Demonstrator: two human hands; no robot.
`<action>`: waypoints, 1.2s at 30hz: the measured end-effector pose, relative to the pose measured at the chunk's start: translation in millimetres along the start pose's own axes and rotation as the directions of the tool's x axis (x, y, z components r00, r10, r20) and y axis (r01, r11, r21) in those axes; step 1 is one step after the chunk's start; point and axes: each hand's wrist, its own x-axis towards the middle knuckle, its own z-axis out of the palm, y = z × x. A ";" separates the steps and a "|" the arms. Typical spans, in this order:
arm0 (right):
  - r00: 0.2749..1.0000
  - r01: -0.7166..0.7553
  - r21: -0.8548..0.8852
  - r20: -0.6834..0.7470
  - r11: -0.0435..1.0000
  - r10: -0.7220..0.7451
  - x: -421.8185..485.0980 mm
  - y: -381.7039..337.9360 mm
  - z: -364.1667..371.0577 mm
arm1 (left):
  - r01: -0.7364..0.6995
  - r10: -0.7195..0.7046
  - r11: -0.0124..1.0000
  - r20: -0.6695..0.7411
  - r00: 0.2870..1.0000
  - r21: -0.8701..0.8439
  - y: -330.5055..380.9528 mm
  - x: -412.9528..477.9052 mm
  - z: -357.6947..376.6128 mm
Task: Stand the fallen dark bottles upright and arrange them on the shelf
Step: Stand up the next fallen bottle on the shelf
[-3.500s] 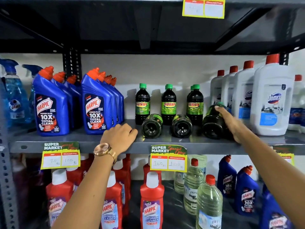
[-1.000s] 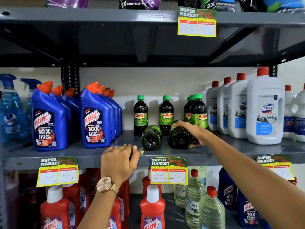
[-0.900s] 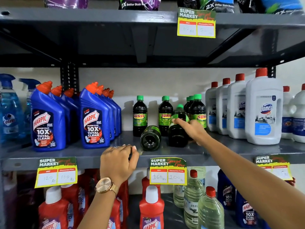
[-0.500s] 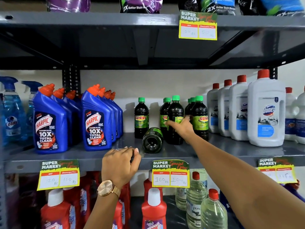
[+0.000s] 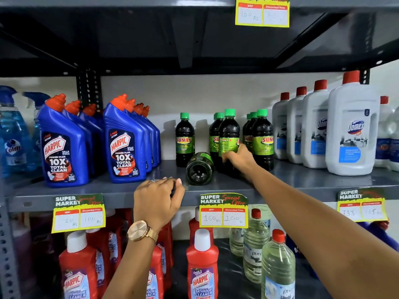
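Several dark Sunny bottles with green caps stand on the grey shelf [image 5: 302, 180]. One dark bottle [image 5: 199, 168] lies on its side, base toward me. My right hand [image 5: 238, 157] grips the lower body of an upright dark bottle [image 5: 228, 134] in the middle column. Another column [image 5: 262, 139] stands to its right, and a single upright bottle [image 5: 184, 141] stands to the left. My left hand [image 5: 158, 198] rests curled on the shelf's front edge, just left of the fallen bottle, holding nothing.
Blue Harpic bottles [image 5: 124, 143] crowd the shelf's left, white Domex jugs [image 5: 352, 130] its right. Price tags [image 5: 223, 210] hang on the shelf lip. Red Harpic bottles [image 5: 201, 268] and clear bottles [image 5: 277, 266] fill the shelf below. Another shelf sits close overhead.
My right hand lifted a fallen dark bottle upright and set it standing in front of the middle bottle. One fallen bottle is left lying. My left hand stayed on the edge.
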 end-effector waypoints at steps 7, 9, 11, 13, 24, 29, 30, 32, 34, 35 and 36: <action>0.989 0.098 -0.244 -0.081 0.965 -0.121 -4.9 1.3 0.8 | -0.004 0.004 1.000 0.019 1.000 0.004 0.2 0.1 0.3; 0.997 0.060 -0.134 -0.045 0.989 -0.066 -4.2 0.3 1.6 | 0.006 -0.006 1.000 0.020 1.000 -0.003 0.3 0.1 -0.4; 0.998 0.044 -0.041 -0.031 0.998 -0.046 -2.8 2.1 -0.1 | 0.010 -0.009 1.000 0.027 1.000 -0.005 0.6 0.9 -1.6; 0.996 0.075 -0.082 -0.040 0.994 -0.078 -1.3 5.4 -1.6 | 0.008 -0.008 1.000 0.029 1.000 -0.006 1.1 -0.1 -1.3; 0.980 0.008 -0.313 -0.185 0.950 -0.069 -11.3 -4.8 1.4 | -0.004 0.004 1.000 -0.008 1.000 0.004 0.3 0.7 1.6; 0.965 0.108 -0.255 -0.205 0.961 -0.163 -31.5 -17.7 -4.6 | -0.005 0.005 1.000 -0.011 1.000 0.005 1.5 0.7 -0.8; 0.987 0.089 -0.275 -0.108 0.957 -0.123 -34.3 -20.2 -0.4 | -0.007 0.007 1.000 -0.011 1.000 0.004 1.9 0.7 -0.9; 0.993 0.038 -0.331 0.120 0.943 0.002 -36.9 -29.4 11.6 | -0.008 0.008 1.000 -0.004 1.000 0.002 1.9 0.9 -1.4; 0.940 -0.079 -0.333 0.289 0.940 0.182 -34.0 -45.6 19.4 | -0.011 0.011 1.000 0.006 1.000 0.011 0.9 1.1 -1.1; 0.899 -0.140 -0.340 0.349 0.930 0.263 -31.4 -54.7 20.4 | -0.015 0.015 1.000 0.014 1.000 0.014 0.5 0.9 -0.9; 0.857 -0.185 -0.359 0.397 0.915 0.329 -27.9 -63.5 20.5 | -0.019 0.019 1.000 0.019 1.000 0.017 0.0 0.9 -0.4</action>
